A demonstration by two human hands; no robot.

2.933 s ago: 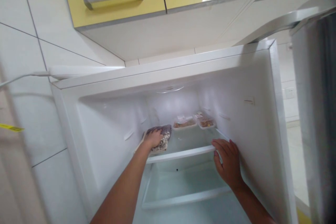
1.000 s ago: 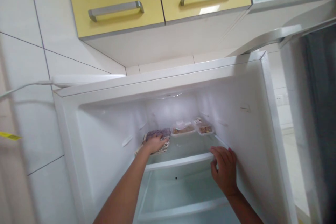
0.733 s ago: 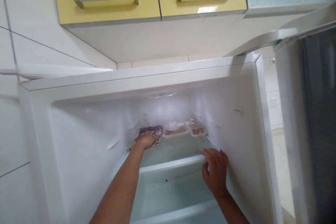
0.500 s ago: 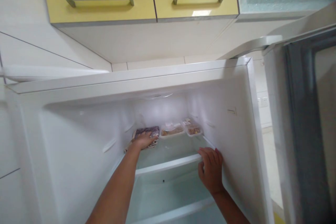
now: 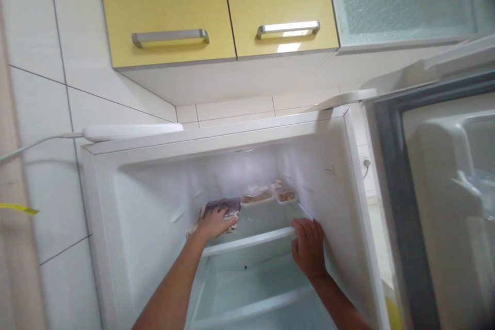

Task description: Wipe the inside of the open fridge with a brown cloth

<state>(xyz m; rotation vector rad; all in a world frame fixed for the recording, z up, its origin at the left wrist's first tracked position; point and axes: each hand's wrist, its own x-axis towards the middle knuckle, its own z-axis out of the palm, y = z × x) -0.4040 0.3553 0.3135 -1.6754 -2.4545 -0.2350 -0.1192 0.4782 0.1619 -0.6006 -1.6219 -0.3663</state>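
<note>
Inside the open refrigerator, my left hand presses down on a folded patterned cloth, purple and cream, at the left of the upper glass shelf. Its fingers reach over the cloth, and the palm side is hidden. My right hand curls its fingers over the white front edge of the same shelf, near the right wall. Towards the back of the shelf stand two clear food containers: one in the middle and a smaller one to its right, both with brownish food inside.
A lower shelf lies beneath. The refrigerator door stands open at the right. Yellow cabinets with metal handles hang above. A white device with a cable rests on top of the refrigerator at the left.
My left hand and the cloth have come a little towards the front of the shelf. My right hand stays on the shelf edge. The view has shifted, showing more wall at the left.
</note>
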